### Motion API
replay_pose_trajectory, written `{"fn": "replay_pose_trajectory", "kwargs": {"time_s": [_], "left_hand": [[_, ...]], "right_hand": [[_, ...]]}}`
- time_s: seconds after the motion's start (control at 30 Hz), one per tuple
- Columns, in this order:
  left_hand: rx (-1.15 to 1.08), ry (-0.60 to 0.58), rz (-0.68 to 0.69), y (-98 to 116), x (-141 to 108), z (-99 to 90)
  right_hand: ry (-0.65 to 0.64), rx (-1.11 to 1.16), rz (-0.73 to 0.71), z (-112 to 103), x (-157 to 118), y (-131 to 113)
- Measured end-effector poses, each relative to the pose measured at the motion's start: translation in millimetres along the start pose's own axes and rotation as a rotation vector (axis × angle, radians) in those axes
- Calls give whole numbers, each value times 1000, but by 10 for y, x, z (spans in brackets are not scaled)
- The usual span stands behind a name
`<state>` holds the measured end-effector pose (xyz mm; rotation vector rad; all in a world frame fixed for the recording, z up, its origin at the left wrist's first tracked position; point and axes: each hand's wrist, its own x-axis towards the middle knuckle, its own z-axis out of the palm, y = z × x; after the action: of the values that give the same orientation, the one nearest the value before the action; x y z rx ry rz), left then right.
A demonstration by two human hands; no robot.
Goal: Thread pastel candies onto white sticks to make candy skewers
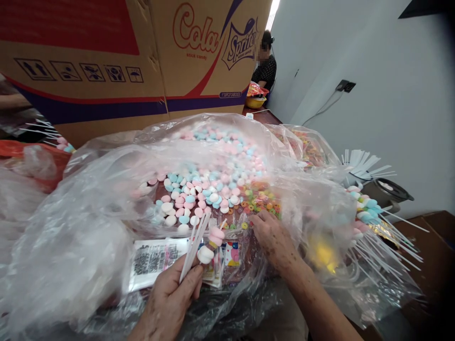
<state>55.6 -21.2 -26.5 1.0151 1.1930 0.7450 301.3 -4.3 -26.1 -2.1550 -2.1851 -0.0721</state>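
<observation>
My left hand [177,289] is closed around several white plastic sticks [195,246] and a stick strung with pink and white marshmallows [206,255], with yellowish and brownish pieces between them. To its right, my right hand [272,237] reaches into the near edge of a pile of colourful ring-shaped candies [261,196]. Its fingertips are pressed together, and what they pinch, if anything, is hidden. Pink, blue and white marshmallows [192,196] lie loose beside the rings, spilling from a large clear plastic bag [142,156].
A big cardboard box [199,106] stands behind the bag. At the right are finished marshmallow skewers [368,213], a holder of white sticks [359,166] and a dark pot [387,189]. Printed packets [156,260] lie in front. Another person [265,64] sits in the background.
</observation>
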Motion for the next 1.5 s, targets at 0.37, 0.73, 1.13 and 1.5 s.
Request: {"fn": "replay_pose_trajectory", "kwargs": {"time_s": [0.37, 0.73, 1.13, 1.5], "left_hand": [[-68, -1, 40, 2, 2, 40], [-45, -16, 15, -46, 8, 0], [-38, -28, 52, -92, 22, 13], [162, -82, 102, -56, 11, -2]], "right_hand": [[13, 19, -109, 12, 19, 18], [145, 196, -76, 34, 14, 96], [32, 299, -135, 10, -25, -12], [218, 588, 35, 114, 8, -15]]}}
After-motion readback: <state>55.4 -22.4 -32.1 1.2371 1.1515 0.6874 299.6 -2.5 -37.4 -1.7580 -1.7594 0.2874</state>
